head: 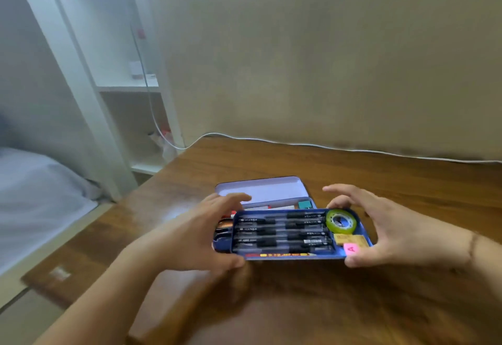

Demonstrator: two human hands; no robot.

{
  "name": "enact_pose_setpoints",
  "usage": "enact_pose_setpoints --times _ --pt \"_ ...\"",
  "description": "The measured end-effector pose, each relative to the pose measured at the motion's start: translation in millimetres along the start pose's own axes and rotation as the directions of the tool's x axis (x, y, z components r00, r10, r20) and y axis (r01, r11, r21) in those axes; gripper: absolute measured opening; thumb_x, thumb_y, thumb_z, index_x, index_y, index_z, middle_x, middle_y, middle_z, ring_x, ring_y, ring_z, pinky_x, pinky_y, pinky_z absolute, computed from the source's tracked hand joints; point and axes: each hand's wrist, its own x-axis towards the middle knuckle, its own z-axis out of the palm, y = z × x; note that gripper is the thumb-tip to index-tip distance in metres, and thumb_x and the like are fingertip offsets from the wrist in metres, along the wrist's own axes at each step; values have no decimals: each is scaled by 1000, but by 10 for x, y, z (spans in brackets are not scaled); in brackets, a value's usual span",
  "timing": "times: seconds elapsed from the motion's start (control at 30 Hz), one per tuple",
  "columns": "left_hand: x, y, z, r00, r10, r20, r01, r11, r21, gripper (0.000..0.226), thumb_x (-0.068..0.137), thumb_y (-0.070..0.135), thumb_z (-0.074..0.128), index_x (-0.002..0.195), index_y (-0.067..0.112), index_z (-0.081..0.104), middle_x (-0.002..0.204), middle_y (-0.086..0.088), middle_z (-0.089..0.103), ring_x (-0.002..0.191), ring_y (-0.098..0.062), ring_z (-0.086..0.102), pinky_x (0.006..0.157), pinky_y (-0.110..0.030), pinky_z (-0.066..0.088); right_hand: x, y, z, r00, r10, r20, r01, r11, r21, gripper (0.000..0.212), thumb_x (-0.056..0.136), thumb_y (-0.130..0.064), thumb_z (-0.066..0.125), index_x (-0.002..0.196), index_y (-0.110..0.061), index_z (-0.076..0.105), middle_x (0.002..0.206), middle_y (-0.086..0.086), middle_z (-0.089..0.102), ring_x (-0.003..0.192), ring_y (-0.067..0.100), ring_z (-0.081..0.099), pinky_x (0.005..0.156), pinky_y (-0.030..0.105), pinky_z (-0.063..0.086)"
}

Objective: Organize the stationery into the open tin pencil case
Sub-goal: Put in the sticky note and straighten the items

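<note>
Blue inner tray [353, 256] at lower centre of frame, held over the open tin pencil case [260, 189] on the wooden desk [380, 181]. Left hand [198, 233] grips the tray's left end, right hand [380, 230] clamps its right end. The tray holds black pens [282, 233], green tape roll [341, 221], yellow eraser [342, 238], pink eraser [352, 249]. White cable [353, 150] along the wall.
</note>
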Motion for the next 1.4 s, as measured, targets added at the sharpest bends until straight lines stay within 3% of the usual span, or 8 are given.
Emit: enact_pose_setpoints --times 0.2,0.47,0.77,0.93,1.1,1.2,1.3,1.4 --pt "16 -396 -63 992 -108 -64 106 994 -36 90 69 47 83 141 50 28 130 23 50 121 7 42 94 2 29 589 17 150 999 -48 -13 49 996 72 101 61 -47 85 133 -60 16 131 -18 42 117 3 50 98 25 48" --pt "85 -519 33 985 -168 -42 164 983 -81 89 66 61 75 138 57 24 132 25 50 121 9 41 93 -12 43 816 119 141 999 -32 32 28 993 118 100 66 -41 84 138 -54 16 132 -22 46 114 -2 49 86 13 43" --pt "46 -511 -2 978 -206 -20 207 978 30 96 74 53 80 147 51 18 133 32 44 118 5 38 101 -21 35 868 128 211 999 -19 50 17 999 40 98 71 -44 81 140 -57 12 135 -29 44 119 -2 47 82 2 36" --pt "63 -516 23 986 -167 13 161 968 195 100 75 72 59 154 45 4 147 32 39 130 3 27 100 -22 20 835 142 238 997 3 83 2 998 -58 97 74 -56 71 139 -62 0 148 -25 36 135 13 33 113 40 29" --pt "102 -549 97 935 -352 -35 337 918 -207 84 76 79 46 150 53 17 137 13 38 136 -5 34 108 -30 35 860 147 263 994 45 -98 -27 983 182 87 70 -81 49 142 -54 9 154 -13 31 140 16 30 113 44 30" --pt "246 -608 200 852 -519 -76 443 789 -426 92 76 88 26 155 41 17 153 -3 39 146 -19 31 120 -41 25 998 119 340 969 225 -101 -172 911 374 75 83 -72 26 149 -40 10 159 -1 23 143 25 27 114 46 26" --pt "344 -510 261 837 -546 -43 379 635 -673 84 87 83 19 155 35 14 154 4 42 139 -14 39 106 -32 28 1058 87 376 957 274 -93 -179 813 554 82 79 -77 20 150 -38 10 158 -1 25 145 24 21 113 43 19" --pt "315 -446 217 780 -613 -127 240 480 -844 75 77 83 24 138 41 36 133 5 61 119 -16 53 93 -36 35 970 82 358 939 275 -208 -41 686 726 96 70 -88 24 150 -36 17 152 1 39 144 22 21 116 46 9"
